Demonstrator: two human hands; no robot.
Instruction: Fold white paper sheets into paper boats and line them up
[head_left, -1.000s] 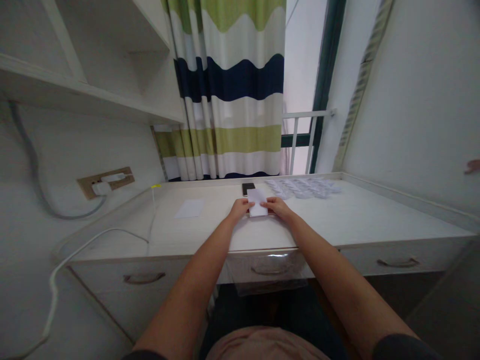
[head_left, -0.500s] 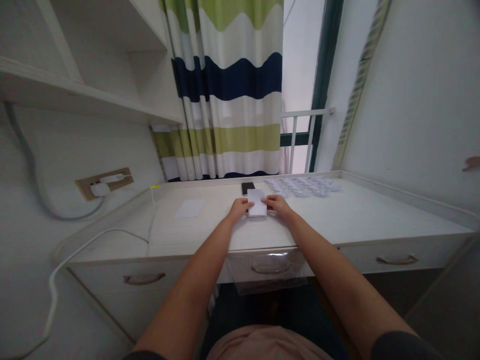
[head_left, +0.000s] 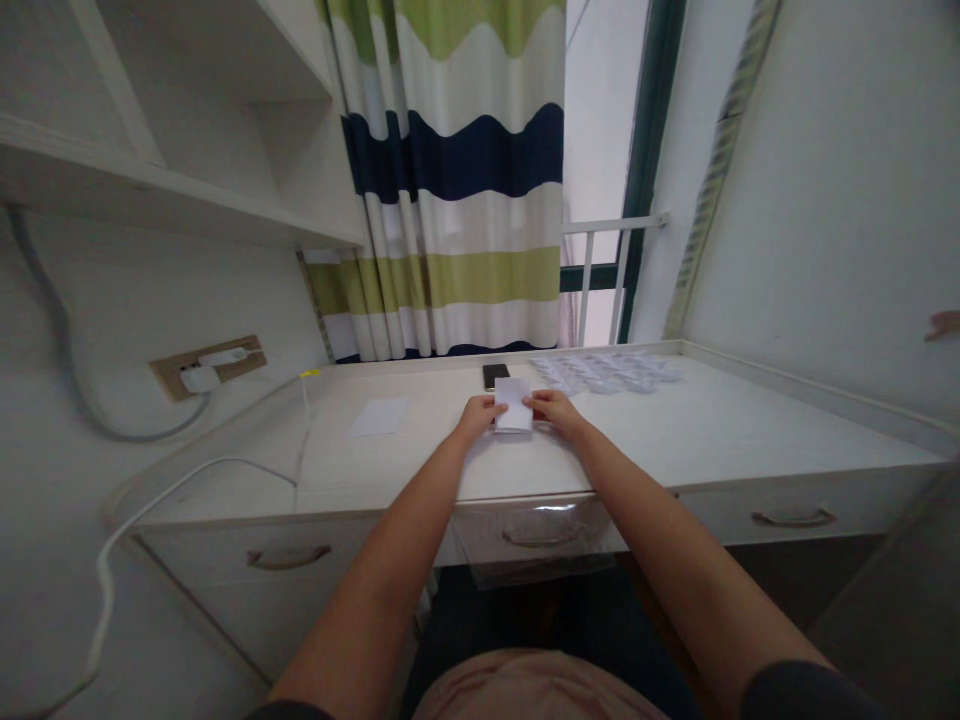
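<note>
A folded piece of white paper (head_left: 514, 408) is held just above the desk, in front of me. My left hand (head_left: 478, 415) pinches its left edge, thumb on the near face. On the opposite edge, my right hand (head_left: 553, 409) grips the same paper between thumb and fingers. Behind the paper lies a black phone-like slab (head_left: 495, 375), partly covered by it. Several folded white paper pieces (head_left: 607, 372) are spread in rows at the back right. To the left, a flat white sheet (head_left: 379, 416) rests on the desk.
The white desk (head_left: 720, 420) has a raised rim at its back and sides. Clear plastic (head_left: 532, 545) hangs from its front edge over the middle drawer. A white cable (head_left: 217, 462) crosses the left end. Shelving (head_left: 247, 210) overhangs the left, and a striped curtain (head_left: 487, 220) hangs behind.
</note>
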